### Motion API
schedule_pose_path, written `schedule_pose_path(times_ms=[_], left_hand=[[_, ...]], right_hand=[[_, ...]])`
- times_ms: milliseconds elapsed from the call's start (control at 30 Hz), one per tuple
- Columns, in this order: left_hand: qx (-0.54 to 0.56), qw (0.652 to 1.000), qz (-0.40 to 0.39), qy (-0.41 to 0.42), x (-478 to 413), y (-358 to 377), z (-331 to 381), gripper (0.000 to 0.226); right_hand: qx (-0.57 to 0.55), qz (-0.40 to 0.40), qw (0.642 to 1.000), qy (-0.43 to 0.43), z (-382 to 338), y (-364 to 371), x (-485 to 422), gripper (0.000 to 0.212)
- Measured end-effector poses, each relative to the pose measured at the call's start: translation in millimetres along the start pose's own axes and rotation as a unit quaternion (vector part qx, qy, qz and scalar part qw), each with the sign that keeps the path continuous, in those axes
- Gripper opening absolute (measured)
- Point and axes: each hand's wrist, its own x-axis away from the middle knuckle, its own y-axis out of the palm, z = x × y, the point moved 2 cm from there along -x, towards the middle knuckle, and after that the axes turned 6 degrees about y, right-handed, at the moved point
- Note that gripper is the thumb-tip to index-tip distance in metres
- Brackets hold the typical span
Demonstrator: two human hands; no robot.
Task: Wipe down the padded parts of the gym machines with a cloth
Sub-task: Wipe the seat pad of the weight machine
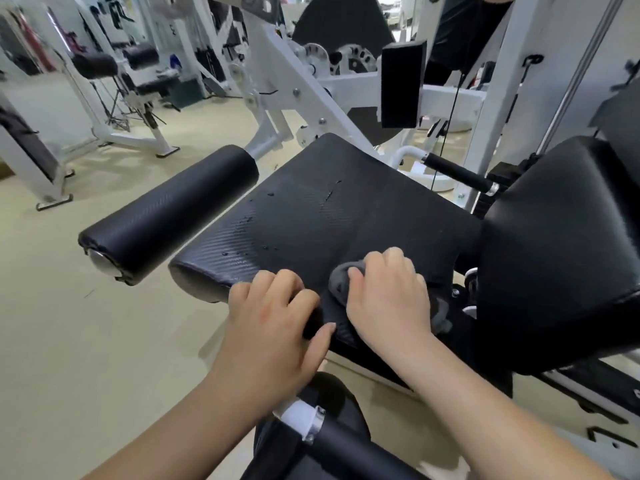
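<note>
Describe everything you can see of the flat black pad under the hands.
The flat pad is black, broad and round-edged, with a fine woven-looking texture like vinyl. It sits between a black roller pad on its left and a bulkier black pad on its right. Droplets bead on its middle and left part. The left hand grips its near edge; the right hand presses a bunched grey cloth onto its near part.

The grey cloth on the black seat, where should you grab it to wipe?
Grip its bunched middle from above, palm down, as the right hand does. The grey cloth lies crumpled on the flat seat pad, so only its top is free, and a downward hold presses it onto the padding.
</note>
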Motion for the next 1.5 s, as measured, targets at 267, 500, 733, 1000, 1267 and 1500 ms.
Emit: schedule_pose_path(times_ms=[267, 500, 733, 1000, 1267, 1500], left_hand=[[0.032, 0.998, 0.017, -0.058, 1, 7, -2, 0.033], [0.016, 0.994, -0.086, -0.063, 8, 8, 10, 0.061], [0.013, 0.990, -0.048, -0.129, 11, 8, 7, 0.102], [0.029, 0.987, -0.056, -0.151, 13, 16, -1, 0.096], [0.064, 0.994, 0.015, -0.089, 6, 11, 5, 0.102], [0.068, 0.997, 0.014, -0.036, -12, -1, 1, 0.102]], right_hand=[[0.056, -0.031, 0.994, -0.088, 48, -17, 40, 0.047], [0.043, -0.026, 0.991, -0.120, 76, -11, 69, 0.036], [0.002, 0.029, 0.996, -0.078, -26, 14, -9, 0.023], [-0.035, -0.025, 0.980, -0.195, -14, -1, 1, 0.027], [-0.015, -0.062, 0.995, -0.081, -55, 2, -23, 0.029], [-0.236, -0.231, 0.937, -0.114, -46, -17, -51, 0.028]])
